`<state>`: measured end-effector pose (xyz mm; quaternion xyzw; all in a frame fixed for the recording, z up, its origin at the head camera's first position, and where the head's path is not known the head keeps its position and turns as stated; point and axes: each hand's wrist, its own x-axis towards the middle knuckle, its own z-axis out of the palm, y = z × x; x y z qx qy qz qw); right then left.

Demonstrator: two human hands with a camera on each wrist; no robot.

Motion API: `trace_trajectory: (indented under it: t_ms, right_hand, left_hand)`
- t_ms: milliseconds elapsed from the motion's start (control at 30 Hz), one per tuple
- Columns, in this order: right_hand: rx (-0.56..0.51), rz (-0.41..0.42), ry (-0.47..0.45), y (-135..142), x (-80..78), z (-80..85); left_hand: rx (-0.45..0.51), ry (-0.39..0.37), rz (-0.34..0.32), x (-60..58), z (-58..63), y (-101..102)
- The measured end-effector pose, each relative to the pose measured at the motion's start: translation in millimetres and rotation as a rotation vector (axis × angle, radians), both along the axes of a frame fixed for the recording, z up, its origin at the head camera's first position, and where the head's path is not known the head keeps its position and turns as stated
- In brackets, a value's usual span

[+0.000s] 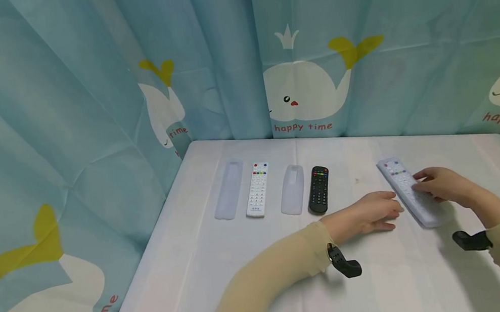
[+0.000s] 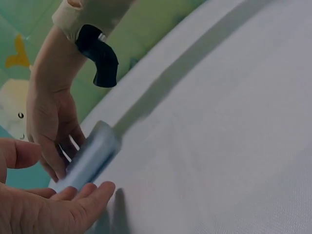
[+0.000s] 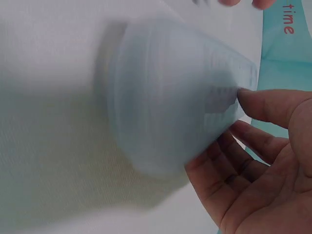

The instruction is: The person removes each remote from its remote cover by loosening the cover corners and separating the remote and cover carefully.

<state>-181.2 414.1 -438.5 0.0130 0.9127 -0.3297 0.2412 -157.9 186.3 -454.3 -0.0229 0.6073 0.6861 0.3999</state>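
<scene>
My right hand (image 1: 447, 186) pinches a white remote control (image 1: 406, 185) in a frosted clear sleeve at the table's right side. In the right wrist view the thumb lies on top of the sleeve (image 3: 161, 97), with the fingers at its edge and underneath. My left hand (image 1: 372, 212) is just left of that remote, fingers loosely extended and holding nothing. Whether its fingertips touch the sleeve I cannot tell. The left wrist view shows the left hand (image 2: 53, 209) with its thumb apart from the fingers, close to the sleeved remote (image 2: 95, 153).
On the white table (image 1: 251, 257), left of my hands, lie a frosted sleeve (image 1: 229, 191), a white remote (image 1: 257, 189), a shorter frosted sleeve (image 1: 292, 190) and a black remote (image 1: 319, 189). A blue whale-print curtain (image 1: 223, 77) hangs behind and to the left of the table.
</scene>
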Motion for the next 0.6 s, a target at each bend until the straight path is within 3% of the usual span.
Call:
trace_trajectory:
  t_ms: [333,600]
  right_hand:
    - [-0.100,-0.058,-0.055,-12.6,3.3,-2.1]
    - [-0.181,-0.102,-0.076,-19.0,3.4,-6.4]
  left_hand:
    - [-0.019,0.009,0.075,-8.5,-2.7,-4.3]
    - [-0.002,0.004,0.082,-15.7,-3.1,-4.8]
